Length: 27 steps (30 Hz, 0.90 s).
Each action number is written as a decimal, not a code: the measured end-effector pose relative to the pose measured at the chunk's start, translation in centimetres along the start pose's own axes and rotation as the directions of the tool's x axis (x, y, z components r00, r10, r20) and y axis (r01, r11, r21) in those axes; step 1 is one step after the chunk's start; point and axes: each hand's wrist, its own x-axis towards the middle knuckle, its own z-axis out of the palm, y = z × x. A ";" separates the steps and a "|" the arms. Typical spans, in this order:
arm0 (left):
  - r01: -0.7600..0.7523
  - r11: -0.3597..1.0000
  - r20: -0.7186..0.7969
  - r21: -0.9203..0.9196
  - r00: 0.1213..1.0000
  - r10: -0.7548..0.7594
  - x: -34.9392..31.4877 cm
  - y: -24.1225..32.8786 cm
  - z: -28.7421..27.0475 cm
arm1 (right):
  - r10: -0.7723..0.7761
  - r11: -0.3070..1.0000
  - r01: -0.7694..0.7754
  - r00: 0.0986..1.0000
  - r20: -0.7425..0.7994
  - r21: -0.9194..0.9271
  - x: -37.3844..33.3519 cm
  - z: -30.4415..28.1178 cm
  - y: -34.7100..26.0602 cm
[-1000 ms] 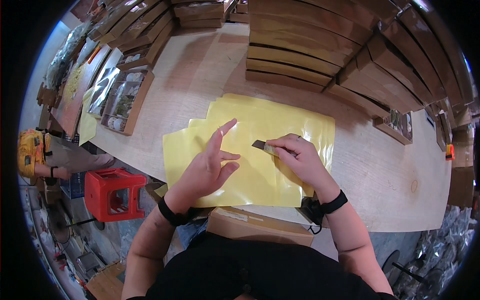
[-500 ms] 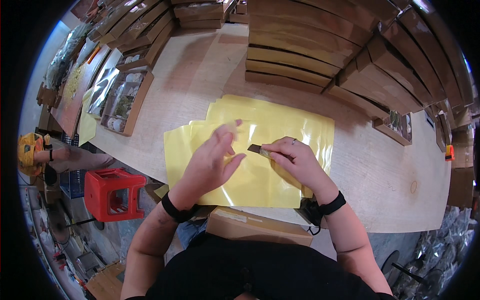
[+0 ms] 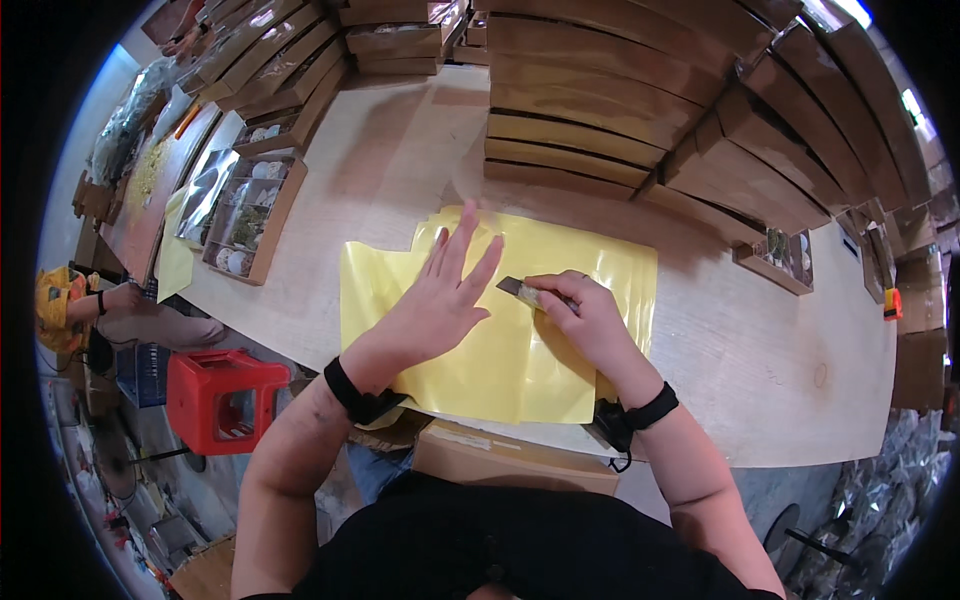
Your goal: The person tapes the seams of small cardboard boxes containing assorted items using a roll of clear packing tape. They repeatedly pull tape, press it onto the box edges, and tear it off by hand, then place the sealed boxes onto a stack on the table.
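Observation:
Glossy yellow sheets (image 3: 480, 385) lie overlapped on the wooden table in front of me. Over their left part my left hand (image 3: 437, 295) is spread with fingers apart, holding nothing; whether the palm presses on the sheets I cannot tell. My right hand (image 3: 583, 315) grips a utility knife (image 3: 527, 295), its dark blade pointing left toward my left hand. The blade is over the middle of the sheets; contact with them is not clear.
Stacked cardboard boxes (image 3: 590, 110) stand along the back and right. A divided box (image 3: 250, 215) with small items sits at the left edge of the table (image 3: 740, 370). Further left are a red stool (image 3: 215, 400) and another person's arm (image 3: 120, 298). A cardboard box (image 3: 510, 460) is against my front.
My left hand has opened out and reached farther forward across the sheets. The sheets at the left have shifted and now curl. My right hand keeps the knife almost in place.

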 end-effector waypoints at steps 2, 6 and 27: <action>0.011 0.999 0.053 -0.041 0.999 -0.008 0.6 0.3 -0.5 | 0.020 1.000 -0.020 1.000 0.015 0.009 -0.1 0.0 -0.1; 0.012 0.964 0.052 -0.265 0.999 0.002 1.0 0.1 0.3 | -0.002 1.000 0.002 1.000 0.022 0.008 -0.1 0.1 -0.1; -0.001 0.671 -0.433 -0.742 0.764 -0.478 -1.2 7.4 -9.0 | -0.545 0.701 0.522 0.832 0.107 -0.487 -1.4 -1.7 -8.5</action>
